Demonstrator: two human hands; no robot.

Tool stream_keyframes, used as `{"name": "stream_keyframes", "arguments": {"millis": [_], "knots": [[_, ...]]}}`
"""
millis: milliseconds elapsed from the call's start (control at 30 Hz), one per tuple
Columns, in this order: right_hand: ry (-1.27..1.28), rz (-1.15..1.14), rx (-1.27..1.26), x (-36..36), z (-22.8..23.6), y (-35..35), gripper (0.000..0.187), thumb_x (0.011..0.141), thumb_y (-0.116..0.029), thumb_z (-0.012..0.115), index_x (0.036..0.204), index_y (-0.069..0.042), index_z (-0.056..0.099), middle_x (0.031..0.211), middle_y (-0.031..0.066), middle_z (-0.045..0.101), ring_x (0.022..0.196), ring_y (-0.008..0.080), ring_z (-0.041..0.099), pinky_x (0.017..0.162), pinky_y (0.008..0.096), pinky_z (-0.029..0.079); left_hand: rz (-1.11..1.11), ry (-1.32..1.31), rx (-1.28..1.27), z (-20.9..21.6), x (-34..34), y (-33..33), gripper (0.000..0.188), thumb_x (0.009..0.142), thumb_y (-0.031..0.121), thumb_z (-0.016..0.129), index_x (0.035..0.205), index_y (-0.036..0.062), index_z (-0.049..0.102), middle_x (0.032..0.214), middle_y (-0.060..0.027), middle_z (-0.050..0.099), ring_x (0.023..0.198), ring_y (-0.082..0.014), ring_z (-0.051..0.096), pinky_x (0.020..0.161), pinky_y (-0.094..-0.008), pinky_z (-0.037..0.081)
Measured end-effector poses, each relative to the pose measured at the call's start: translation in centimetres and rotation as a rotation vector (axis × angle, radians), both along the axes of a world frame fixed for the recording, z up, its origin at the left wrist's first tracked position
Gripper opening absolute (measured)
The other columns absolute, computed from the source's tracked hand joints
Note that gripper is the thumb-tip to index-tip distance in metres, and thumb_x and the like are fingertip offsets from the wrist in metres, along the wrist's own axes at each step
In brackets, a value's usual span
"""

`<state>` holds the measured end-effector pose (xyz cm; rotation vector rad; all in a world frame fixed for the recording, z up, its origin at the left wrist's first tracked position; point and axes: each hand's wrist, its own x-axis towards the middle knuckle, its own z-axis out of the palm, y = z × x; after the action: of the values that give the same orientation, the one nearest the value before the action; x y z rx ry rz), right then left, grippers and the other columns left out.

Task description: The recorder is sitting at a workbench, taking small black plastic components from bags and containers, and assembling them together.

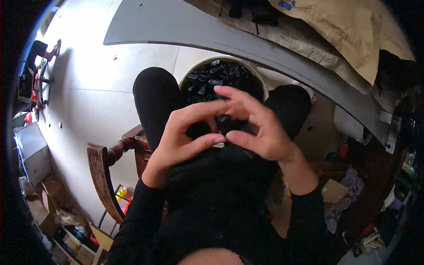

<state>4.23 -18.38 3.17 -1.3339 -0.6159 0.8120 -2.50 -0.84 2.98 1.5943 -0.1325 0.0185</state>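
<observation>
Above my lap, my left hand [179, 134] and my right hand [264, 128] meet, with thumb tips almost touching. A small black piece [225, 122] shows between them, its exact kind not clear against my black clothes. Both hands are curled round it with thumbs and fingers bent. My right index finger is raised and a little blurred. Just beyond the hands, between my knees, stands a round pale tub [263, 84] filled with many small black plastic parts [214, 79], some with shiny faces.
A long grey board [163, 24] crosses the far side, with brown sacking [340, 26] at the upper right. To my left is a wooden chair arm [99, 165]. Boxes [33, 148] line the left edge, and clutter with a cardboard piece [334, 191] lies at the right.
</observation>
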Motion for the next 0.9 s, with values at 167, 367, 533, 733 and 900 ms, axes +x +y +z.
{"name": "stream_keyframes", "arguments": {"millis": [167, 367, 533, 733, 900], "knots": [[0.543, 0.004, 0.116, -2.3, -0.6, 0.4, 0.075, 0.079, -0.027, 0.063, 0.133, 0.002, 0.020, 0.102, 0.0100, 0.053, 0.091, 0.0157, 0.053, 0.084, 0.0281, 0.040, -0.026, 0.212, -0.256, -0.1, -1.0, 0.2, 0.032, 0.065, 0.012, 0.071, 0.088, -0.0068, 0.060, 0.075, -0.0125, 0.060, 0.063, -0.0173, 0.059, 0.056, -0.0244, 0.047], [0.673, -0.171, 0.486, -4.8, -3.4, 1.1, 0.056, 0.077, -0.042, 0.064, 0.109, -0.003, 0.040, 0.093, 0.0037, 0.052, 0.087, 0.0122, 0.053, 0.081, 0.0246, 0.041, 0.111, 0.121, -0.255, -0.1, -1.4, -0.2, 0.016, 0.069, 0.002, 0.070, 0.081, -0.0045, 0.061, 0.073, -0.0084, 0.062, 0.066, -0.0140, 0.061, 0.060, -0.0244, 0.048], [0.485, -0.192, 0.180, -4.0, -0.9, 0.7, 0.034, 0.079, -0.026, 0.065, 0.098, -0.004, 0.047, 0.084, -0.0001, 0.050, 0.080, 0.0065, 0.051, 0.071, 0.0199, 0.042, 0.089, -0.132, 0.127, 0.2, -1.1, 0.3, 0.020, 0.063, 0.002, 0.072, 0.079, -0.0034, 0.060, 0.071, -0.0100, 0.061, 0.064, -0.0174, 0.061, 0.056, -0.0246, 0.047], [0.429, -0.293, 0.071, -4.3, -1.5, 0.8, 0.013, 0.082, -0.011, 0.058, 0.087, -0.003, 0.049, 0.087, 0.0053, 0.054, 0.080, 0.0083, 0.051, 0.072, 0.0218, 0.041, 0.149, -0.225, 0.395, -0.2, -1.4, -0.7, 0.023, 0.056, 0.001, 0.073, 0.074, -0.0001, 0.059, 0.065, -0.0091, 0.056, 0.055, -0.0207, 0.058, 0.049, -0.0260, 0.044], [0.712, -0.287, 0.271, -4.5, -2.8, 0.6, 0.005, 0.083, -0.006, 0.054, 0.086, -0.004, 0.049, 0.088, 0.0061, 0.055, 0.084, 0.0090, 0.050, 0.076, 0.0233, 0.039, 0.104, -0.216, 0.444, -1.1, -1.7, -0.8, 0.024, 0.055, 0.002, 0.072, 0.076, 0.0018, 0.060, 0.062, -0.0073, 0.053, 0.051, -0.0201, 0.055, 0.046, -0.0272, 0.042]]}}
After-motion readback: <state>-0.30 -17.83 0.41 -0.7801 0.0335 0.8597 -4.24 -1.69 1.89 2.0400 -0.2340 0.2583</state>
